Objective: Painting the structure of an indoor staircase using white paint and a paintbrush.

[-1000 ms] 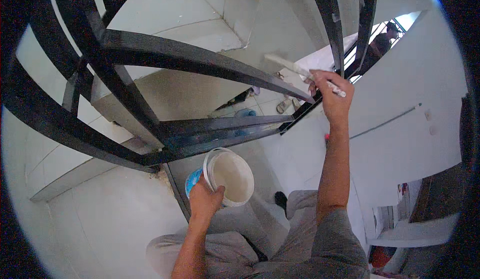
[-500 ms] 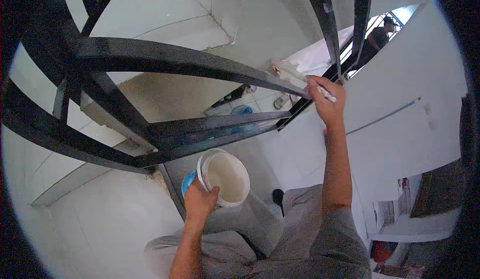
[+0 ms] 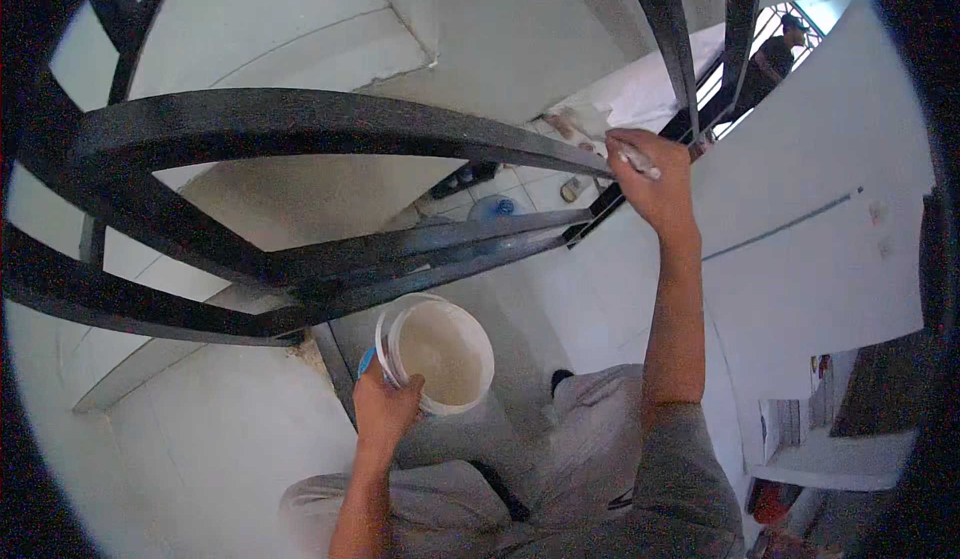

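My left hand [image 3: 388,404] grips the rim of a white plastic bucket [image 3: 474,331], which is tilted and has a pale, creamy liquid inside. A bit of blue shows on the bucket's outside by my fingers. Raised at the far right, my right hand [image 3: 655,181] is closed around what looks like a paintbrush [image 3: 640,162]; only its whitish, smeared handle shows, and the bristle end is hidden. That hand is beside the far end of a curved dark metal railing bar [image 3: 330,124], close to the wall.
Dark railing bars [image 3: 430,244] cross in front of me. Below them, a blue-capped bottle [image 3: 495,207] stands on the tiled floor near a small jar [image 3: 572,190]. A person [image 3: 770,64] is by a window grille at the far right. Shelves [image 3: 830,449] are at lower right.
My right hand has moved slightly up, still holding the brush. The bucket and my left hand have shifted a little left. The railing has shifted in view.
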`<state>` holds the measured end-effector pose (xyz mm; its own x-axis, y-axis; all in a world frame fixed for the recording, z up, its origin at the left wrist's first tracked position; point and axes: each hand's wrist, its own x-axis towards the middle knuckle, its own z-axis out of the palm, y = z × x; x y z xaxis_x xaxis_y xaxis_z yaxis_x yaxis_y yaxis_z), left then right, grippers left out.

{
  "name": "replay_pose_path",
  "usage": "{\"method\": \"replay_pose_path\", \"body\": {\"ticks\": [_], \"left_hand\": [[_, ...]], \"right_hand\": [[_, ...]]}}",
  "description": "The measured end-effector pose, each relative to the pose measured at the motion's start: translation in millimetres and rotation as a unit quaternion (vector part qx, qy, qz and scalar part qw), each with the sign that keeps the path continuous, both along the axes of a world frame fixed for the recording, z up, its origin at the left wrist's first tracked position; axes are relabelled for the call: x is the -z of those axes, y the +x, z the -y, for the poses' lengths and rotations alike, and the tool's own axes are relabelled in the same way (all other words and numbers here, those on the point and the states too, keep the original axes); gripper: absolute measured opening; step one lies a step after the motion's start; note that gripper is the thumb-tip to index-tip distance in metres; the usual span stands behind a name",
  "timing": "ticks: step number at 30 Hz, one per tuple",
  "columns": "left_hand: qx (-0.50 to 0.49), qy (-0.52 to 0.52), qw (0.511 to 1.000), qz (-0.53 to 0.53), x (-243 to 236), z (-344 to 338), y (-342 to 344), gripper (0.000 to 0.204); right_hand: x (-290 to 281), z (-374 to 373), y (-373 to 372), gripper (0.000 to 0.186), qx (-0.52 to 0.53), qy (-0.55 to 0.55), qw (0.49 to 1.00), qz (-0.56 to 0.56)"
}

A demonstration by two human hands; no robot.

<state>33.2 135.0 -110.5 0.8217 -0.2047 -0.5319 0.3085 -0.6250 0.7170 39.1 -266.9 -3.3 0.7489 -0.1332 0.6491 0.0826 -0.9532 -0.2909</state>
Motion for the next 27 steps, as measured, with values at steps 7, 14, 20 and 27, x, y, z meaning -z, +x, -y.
{"method": "replay_pose_path", "body": {"ticks": [7, 14, 20, 27], "left_hand": [[0.020, 0.030, 0.993, 0.111, 20.3, -5.1, -4.4, 0.063], [0.046, 0.038, 0.988, 0.145, 19.9, -11.4, -4.3, 0.061], [0.032, -0.022, 0.992, 0.120, 5.3, -17.9, -11.8, 0.058], [0.034, -0.047, 0.978, 0.203, -8.5, -32.9, -4.7, 0.062]], "right_hand": [[-36.5, -29.7, -7.2, 0.022, 0.016, 0.149, 0.989, 0.006], [-38.3, -32.3, -6.9, 0.021, 0.064, 0.015, 0.997, 0.037], [-80.7, -71.4, -57.7, 0.014, 0.152, 0.095, 0.938, 0.296], [-97.0, -122.8, -103.6, 0.011, 0.009, 0.079, 0.987, 0.139]]}}
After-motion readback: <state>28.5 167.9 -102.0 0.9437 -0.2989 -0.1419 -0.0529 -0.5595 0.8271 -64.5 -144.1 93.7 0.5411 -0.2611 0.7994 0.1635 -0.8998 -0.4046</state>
